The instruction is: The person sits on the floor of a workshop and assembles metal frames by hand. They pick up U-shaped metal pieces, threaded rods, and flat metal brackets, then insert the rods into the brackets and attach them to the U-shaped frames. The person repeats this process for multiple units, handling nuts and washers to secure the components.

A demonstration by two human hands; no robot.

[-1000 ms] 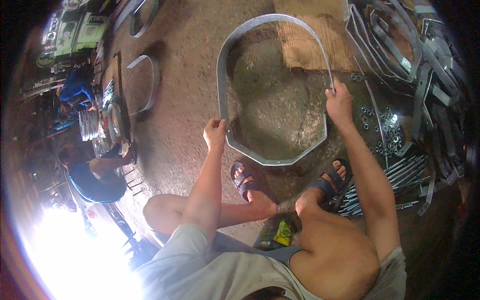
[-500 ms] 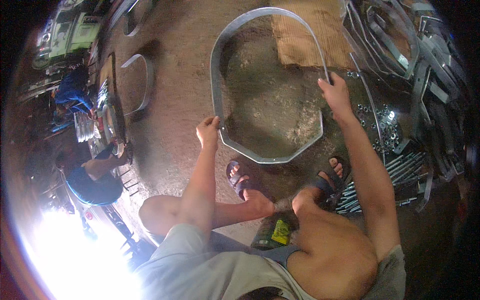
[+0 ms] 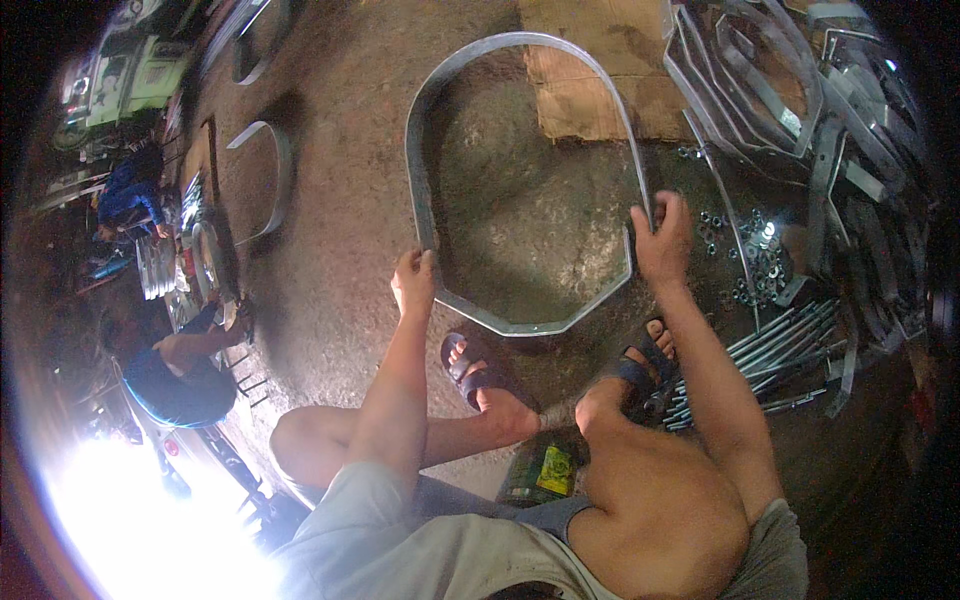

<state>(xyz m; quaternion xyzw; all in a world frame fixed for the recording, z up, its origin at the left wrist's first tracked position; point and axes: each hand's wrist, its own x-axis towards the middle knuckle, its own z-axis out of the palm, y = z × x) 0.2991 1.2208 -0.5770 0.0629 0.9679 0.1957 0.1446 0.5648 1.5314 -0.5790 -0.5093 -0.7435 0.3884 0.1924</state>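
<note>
1. Your left hand (image 3: 414,283) is wrapped around the left side of the bent metal band (image 3: 420,180), low down, near the corner where the band turns into its angled lower edge.
2. Your right hand (image 3: 662,240) is clasped on the right side of the same band, with the fingers folded over the strip's edge.
3. The band is a closed loop of flat grey strip: rounded like an arch at the far end, angular like part of a polygon at the near end. It stands on the dirt floor (image 3: 340,120) just beyond your feet, and you steady it between both hands.
4. Your feet, in dark sandals (image 3: 470,370), rest right behind the band's near edge.
5. A sheet of cardboard (image 3: 590,75) lies on the floor behind the arch.
6. To your right, a heap of similar metal bands (image 3: 770,80) is stacked up, with a scatter of nuts (image 3: 755,255) and a bundle of long threaded rods (image 3: 780,345) nearer to you.
7. To your left, another curved band (image 3: 270,180) lies on the floor, and a person in blue (image 3: 170,380) sits well apart from you.
</note>
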